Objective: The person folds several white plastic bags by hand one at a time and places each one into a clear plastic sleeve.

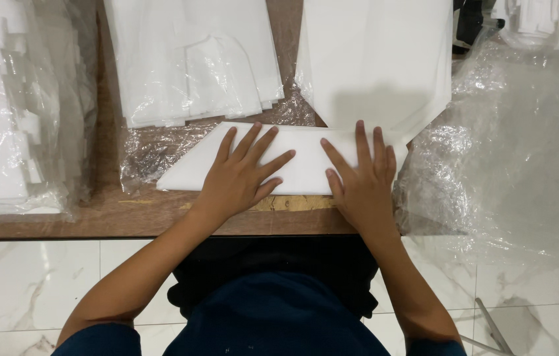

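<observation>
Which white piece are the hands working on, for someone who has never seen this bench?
On the brown wooden table, near its front edge, lies a flat folded white sheet. Both the left hand and right hand press on it. Unlike the stacks behind, it lies bare, outside any plastic.

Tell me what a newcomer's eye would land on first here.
First, the two hands pressed flat, fingers spread, on a folded white sheet at the near edge of the wooden table: left hand, right hand. Next, the white stacks behind it, one in clear plastic at centre left, another at centre right. Crumpled clear plastic fills the right side.
</observation>
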